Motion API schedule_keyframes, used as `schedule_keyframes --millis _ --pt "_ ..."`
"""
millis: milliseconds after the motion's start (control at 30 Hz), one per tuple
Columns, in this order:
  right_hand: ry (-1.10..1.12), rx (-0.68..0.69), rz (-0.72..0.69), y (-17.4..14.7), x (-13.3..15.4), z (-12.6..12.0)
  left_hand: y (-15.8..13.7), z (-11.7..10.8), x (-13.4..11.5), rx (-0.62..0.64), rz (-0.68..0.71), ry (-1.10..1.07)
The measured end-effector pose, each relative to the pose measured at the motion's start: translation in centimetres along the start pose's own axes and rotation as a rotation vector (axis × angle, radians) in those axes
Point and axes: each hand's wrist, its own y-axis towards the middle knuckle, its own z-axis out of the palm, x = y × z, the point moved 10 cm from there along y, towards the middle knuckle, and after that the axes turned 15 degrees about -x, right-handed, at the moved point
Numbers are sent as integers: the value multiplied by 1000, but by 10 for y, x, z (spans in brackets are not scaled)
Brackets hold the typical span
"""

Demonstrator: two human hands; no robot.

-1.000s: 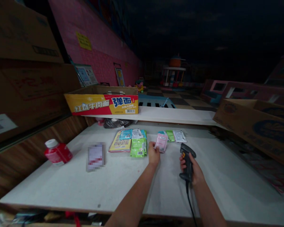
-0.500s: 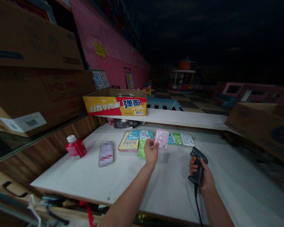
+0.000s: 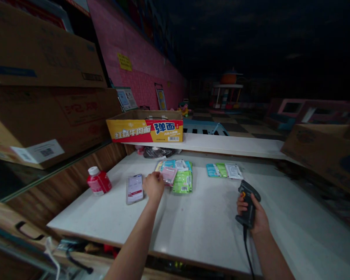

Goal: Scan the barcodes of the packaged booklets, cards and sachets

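My left hand (image 3: 154,186) pinches a pink packet (image 3: 169,175) by its left edge, over a pile on the white counter. In that pile lie blue packets (image 3: 168,163), a white packet (image 3: 181,165) and green packets (image 3: 182,182). A phone (image 3: 134,189) with its screen lit lies just left of this hand. My right hand (image 3: 258,217) is wrapped round a black barcode scanner (image 3: 246,212), its cable trailing down. Beyond the scanner, a second row holds a blue packet (image 3: 212,170), a green packet (image 3: 221,170) and a white packet (image 3: 233,171).
A red bottle (image 3: 99,181) with a white cap stands at the left of the counter (image 3: 198,225). On the raised shelf (image 3: 230,144) sits an open noodle carton (image 3: 146,130). Stacked cardboard boxes (image 3: 52,120) rise at the left; another open box (image 3: 323,149) is at the right.
My left hand has carried the pink packet left and down, from between the two groups of packets to the left pile. The right hand still grips the scanner. The view has shifted slightly.
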Motion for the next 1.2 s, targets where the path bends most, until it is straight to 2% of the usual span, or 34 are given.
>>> schedule_keyframes --millis 133,267,400,500,633,733,933,1100,1200 --pt "11 8 1 0 -1 3 -5 -10 -16 -101 79 -20" --pt "23 -16 6 2 -1 3 -24 -8 -67 -111 280 -197" --pt "7 -10 5 3 -1 5 -62 15 -131 -5 479 -380" --pt "6 -16 15 5 -1 7 -88 50 -169 138 545 -421" --pt "3 -18 25 7 -1 10 -104 112 -194 374 476 -298" --pt "6 -24 29 9 -2 11 -106 143 -206 451 428 -147" --pt "-47 10 -2 10 0 15 -99 157 -220 378 248 -38" --pt "-39 -3 -15 11 1 14 -92 169 -206 450 50 -80" --pt "-38 1 -14 12 1 13 -87 174 -200 483 9 -155"
